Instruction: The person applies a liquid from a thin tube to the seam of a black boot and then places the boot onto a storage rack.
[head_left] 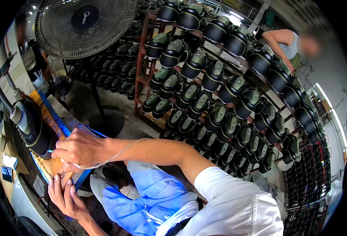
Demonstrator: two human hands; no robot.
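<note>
A black shoe upper with a pale stitched line (33, 131) is fitted over a grey last, on the bench at the far left. My right hand (81, 148) is closed against its lower side, pinching a thin pale-tipped tool (49, 151); its exact kind is too small to make out. A clear thin cord (120, 152) runs from this hand across my wrist. Just below, my left hand (66, 198) rests with fingers stretched out on the edge of a wooden board (55, 167), holding nothing visible.
A large standing fan (85, 29) rises beyond the bench. Racks (141, 74) hold many black shoe uppers (214, 76) on lasts to the right. Another person (283, 41) reaches toward the top shelf. A small dark panel (7, 174) lies on the bench's left.
</note>
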